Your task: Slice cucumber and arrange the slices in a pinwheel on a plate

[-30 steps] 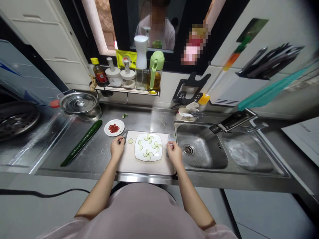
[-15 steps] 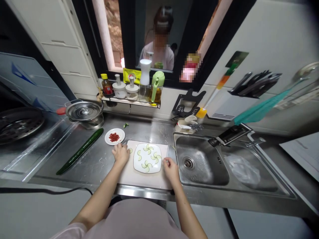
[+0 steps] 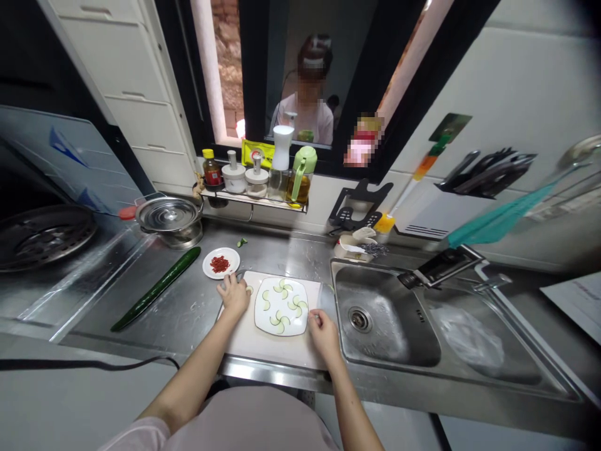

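Observation:
On the pale cutting board [image 3: 235, 341] lies a white square plate [image 3: 267, 321] with thin cucumber slices [image 3: 280, 322] set in pinwheels, plus a partial group at its left. My left hand [image 3: 235, 294] rests at the board's upper left edge, fingers spread, beside a cucumber slice [image 3: 249, 290]. Close to the plate's right rim, my right hand [image 3: 325, 333] is closed in a pinch; what its fingers hold is too small to make out. A greyish flat blade [image 3: 328, 300] lies just above that hand. Behind my left hand stands a small round plate [image 3: 233, 258] of red bits [image 3: 219, 264].
A whole cucumber [image 3: 157, 290] and a lidded steel pot [image 3: 169, 216] are at the left. Cucumber scraps [image 3: 241, 242] lie behind the plates. The sink [image 3: 389, 338] with its black faucet [image 3: 432, 268] borders the board's right. A condiment shelf [image 3: 253, 199] hangs at the back.
My left hand's fingers have spread a little wider near the slice at the board's edge. My right hand stays pinched beside the plate. The whole view has shifted slightly.

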Tool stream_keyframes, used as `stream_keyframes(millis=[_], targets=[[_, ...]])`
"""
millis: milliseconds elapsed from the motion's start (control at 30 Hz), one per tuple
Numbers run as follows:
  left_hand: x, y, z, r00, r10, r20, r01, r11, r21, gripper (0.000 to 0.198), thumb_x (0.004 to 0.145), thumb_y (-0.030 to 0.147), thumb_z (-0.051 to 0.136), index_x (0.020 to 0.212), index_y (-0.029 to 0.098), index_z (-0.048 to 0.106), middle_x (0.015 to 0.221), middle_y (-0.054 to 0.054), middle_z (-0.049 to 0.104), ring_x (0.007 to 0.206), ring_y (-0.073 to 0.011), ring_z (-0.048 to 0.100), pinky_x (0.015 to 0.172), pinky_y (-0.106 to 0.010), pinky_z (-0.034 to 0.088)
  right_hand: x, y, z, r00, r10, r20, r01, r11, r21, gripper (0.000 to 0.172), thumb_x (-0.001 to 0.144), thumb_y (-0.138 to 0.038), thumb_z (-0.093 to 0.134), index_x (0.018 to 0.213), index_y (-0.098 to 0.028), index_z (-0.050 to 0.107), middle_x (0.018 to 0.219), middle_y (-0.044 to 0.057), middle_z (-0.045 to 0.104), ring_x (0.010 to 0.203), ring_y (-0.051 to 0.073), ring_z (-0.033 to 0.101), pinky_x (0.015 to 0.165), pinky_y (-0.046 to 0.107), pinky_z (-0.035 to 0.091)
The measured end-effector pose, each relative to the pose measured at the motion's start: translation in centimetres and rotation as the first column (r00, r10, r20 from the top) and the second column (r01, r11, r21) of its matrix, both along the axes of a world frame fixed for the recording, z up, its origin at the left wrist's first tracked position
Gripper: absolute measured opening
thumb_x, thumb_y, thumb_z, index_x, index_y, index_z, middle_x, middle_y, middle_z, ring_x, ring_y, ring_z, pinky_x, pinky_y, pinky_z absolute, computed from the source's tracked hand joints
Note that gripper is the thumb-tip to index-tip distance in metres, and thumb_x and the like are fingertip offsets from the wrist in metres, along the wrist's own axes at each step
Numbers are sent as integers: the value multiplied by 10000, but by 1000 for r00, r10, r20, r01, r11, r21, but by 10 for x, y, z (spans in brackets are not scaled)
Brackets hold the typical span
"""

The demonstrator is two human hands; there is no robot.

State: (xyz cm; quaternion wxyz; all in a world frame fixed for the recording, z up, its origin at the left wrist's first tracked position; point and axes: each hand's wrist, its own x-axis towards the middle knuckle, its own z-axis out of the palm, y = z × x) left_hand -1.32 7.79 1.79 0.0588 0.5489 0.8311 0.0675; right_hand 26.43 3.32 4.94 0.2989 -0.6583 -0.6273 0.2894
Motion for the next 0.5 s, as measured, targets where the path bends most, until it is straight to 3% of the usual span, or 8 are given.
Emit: stream_keyframes(millis=[500], targets=[[9,0,11,993,-87,75,90,995,-40,275,876,201,420,997,195,667,1122,-138,622,1105,-299,441,890,-459,289,0,1,-2,1000,20,-1,-20,1000,-18,389,796,-476,436,839,-171,673,583,11,571,564,170,510,559,253,344]])
